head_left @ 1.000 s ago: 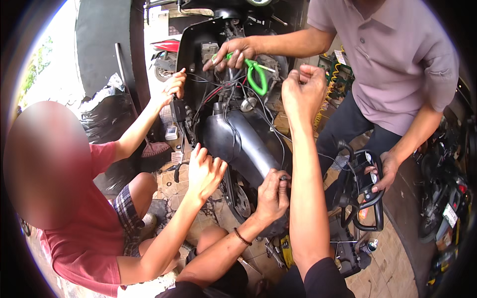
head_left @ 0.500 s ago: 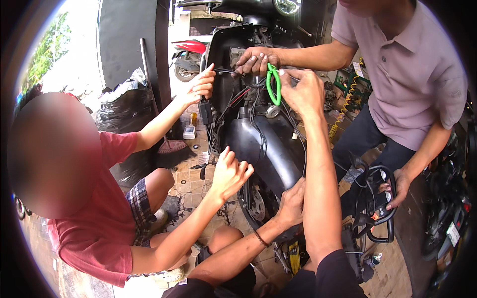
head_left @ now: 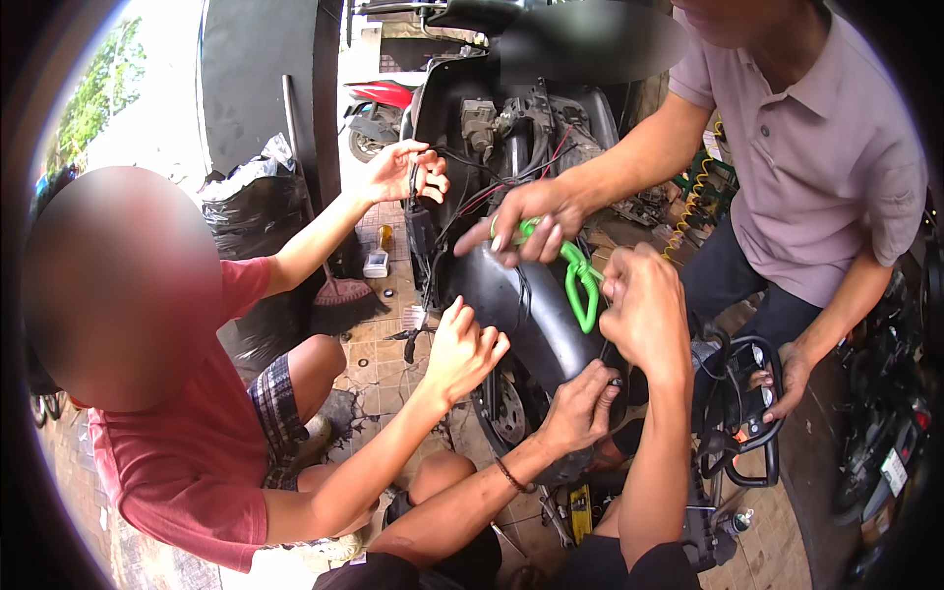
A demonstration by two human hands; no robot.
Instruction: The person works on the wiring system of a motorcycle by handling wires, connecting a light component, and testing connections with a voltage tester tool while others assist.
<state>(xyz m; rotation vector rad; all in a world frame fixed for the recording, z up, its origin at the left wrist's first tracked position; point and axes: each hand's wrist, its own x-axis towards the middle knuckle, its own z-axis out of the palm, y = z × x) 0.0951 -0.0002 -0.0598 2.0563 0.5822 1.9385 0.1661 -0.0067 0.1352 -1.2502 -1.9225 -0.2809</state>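
Note:
My left hand [head_left: 580,408], with a bracelet on its wrist, is closed on a black cable [head_left: 616,382] over the lower end of the black front fender [head_left: 526,305]. My right hand [head_left: 644,310] is closed just above it; what its fingers pinch is hidden. Touching or nearly touching its fingertips is a green looped tool [head_left: 581,285], possibly pliers. A co-worker's blurred hand [head_left: 536,221] in a light polo sleeve holds that tool's other end. Dark cables [head_left: 521,285] lie across the fender.
A person in a red shirt [head_left: 177,472] squats at left, one hand [head_left: 405,175] on thin wires, the other [head_left: 467,349] near the fender. The polo wearer's other hand [head_left: 787,379] holds a black tubular frame [head_left: 772,433]. Behind stand a black bag [head_left: 251,221] and broom [head_left: 341,290].
My right hand has come down and to the right, nearer my left. The co-worker's hand and the green tool have moved down too. My left hand has barely moved.

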